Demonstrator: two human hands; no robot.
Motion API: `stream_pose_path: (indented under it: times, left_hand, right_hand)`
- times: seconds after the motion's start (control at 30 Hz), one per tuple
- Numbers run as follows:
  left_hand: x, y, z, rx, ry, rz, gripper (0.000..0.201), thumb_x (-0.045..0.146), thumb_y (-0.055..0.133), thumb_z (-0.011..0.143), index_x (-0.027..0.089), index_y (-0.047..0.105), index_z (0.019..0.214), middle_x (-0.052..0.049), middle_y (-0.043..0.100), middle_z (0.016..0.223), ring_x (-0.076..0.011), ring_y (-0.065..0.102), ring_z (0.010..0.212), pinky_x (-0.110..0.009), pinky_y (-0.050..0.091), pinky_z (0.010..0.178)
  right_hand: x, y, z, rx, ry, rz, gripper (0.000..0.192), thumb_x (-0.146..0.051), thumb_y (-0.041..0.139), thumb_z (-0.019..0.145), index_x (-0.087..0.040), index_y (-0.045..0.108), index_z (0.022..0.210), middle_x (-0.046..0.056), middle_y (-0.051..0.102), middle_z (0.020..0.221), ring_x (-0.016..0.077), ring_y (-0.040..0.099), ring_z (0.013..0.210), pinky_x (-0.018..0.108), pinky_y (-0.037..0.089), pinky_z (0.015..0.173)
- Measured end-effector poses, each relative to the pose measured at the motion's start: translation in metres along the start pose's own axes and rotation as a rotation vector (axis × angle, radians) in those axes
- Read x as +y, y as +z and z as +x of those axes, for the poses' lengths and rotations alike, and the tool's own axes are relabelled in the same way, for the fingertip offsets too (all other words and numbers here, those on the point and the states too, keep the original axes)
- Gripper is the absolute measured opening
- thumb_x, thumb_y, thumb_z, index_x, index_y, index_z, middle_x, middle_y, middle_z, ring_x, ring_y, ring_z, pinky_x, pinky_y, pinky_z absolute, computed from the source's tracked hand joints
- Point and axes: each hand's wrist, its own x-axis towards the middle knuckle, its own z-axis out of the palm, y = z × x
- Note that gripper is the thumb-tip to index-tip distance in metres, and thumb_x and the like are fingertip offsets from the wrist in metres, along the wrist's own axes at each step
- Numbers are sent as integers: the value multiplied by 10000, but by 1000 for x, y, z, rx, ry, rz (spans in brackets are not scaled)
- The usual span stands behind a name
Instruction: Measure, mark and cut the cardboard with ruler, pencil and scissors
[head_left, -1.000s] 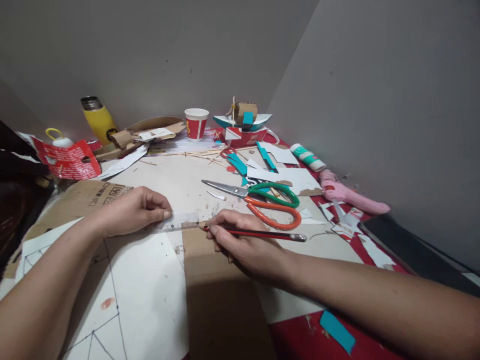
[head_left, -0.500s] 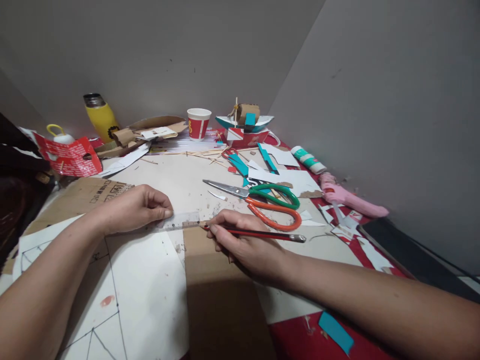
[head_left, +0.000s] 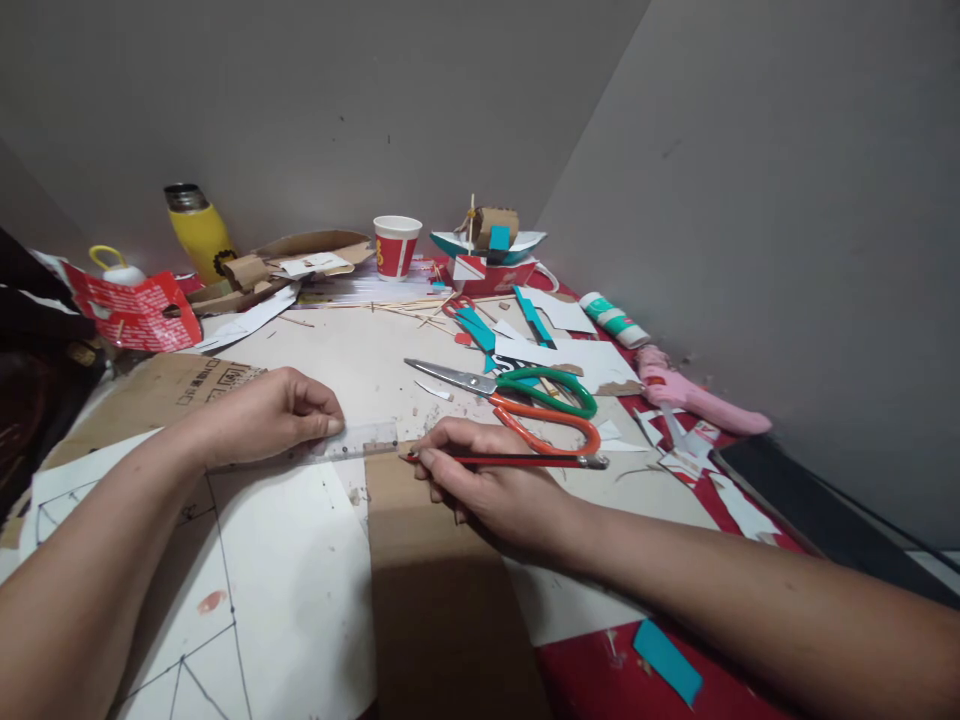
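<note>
My left hand pinches a clear ruler between thumb and fingers. The ruler's right end lies across the top edge of a brown cardboard strip. In my right hand is a red and black pencil, its tip at the cardboard near the ruler's end. Under my left forearm lies a white sheet with drawn black lines. Scissors with one green and one orange handle lie just beyond my right hand.
Behind stand a yellow bottle, a paper cup and a small boat model. A pink glue gun lies at the right among paper scraps. A printed cardboard piece is at the left, below red packaging.
The pencil's back end has dipped slightly and its tip has shifted a little down on the cardboard. The ruler and my left hand stay almost in place.
</note>
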Motion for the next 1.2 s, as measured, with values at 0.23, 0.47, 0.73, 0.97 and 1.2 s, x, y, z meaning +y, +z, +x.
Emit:
stream_pose_path:
  times: [0.23,0.47,0.73,0.97,1.2]
  left_hand:
    - [1,-1,1,-10,3,-8,320,445,566,866,175,720,787,1,587,631,-134,450,585,-256,363,554]
    - [-3,0,2,5,14,-10,313,440,584,857,174,740,799,-6,588,626,-136,449,574,-262,363,546]
    - [-2,0,0,4,22,-14,316,435,579,864,172,743,799,-1,575,616,-130,436,571,-253,355,540]
    - [-4,-1,2,-3,20,5,341,464,561,880,176,737,827,-4,575,631,-132,443,575,-249,363,537]
    - [-6,0,2,-2,5,9,357,491,564,884,180,731,826,-8,582,648,-129,448,577,-248,365,534]
  right_hand:
    - [-1,0,0,3,26,33,122,-299,579,875,-190,598,823,-18,571,659,80,495,522,133,420,394]
    - [1,0,1,7,12,43,113,-287,589,863,-183,603,822,1,599,704,93,546,561,142,440,398]
    - [2,-1,2,1,12,50,123,-296,586,870,-179,608,839,20,627,758,94,568,582,139,454,397]
    - [0,-2,1,-17,31,39,125,-296,589,864,-177,618,843,-7,586,657,99,563,564,149,468,415]
    - [1,-3,1,-42,17,68,107,-271,601,865,-167,622,850,3,608,717,89,581,591,141,482,435]
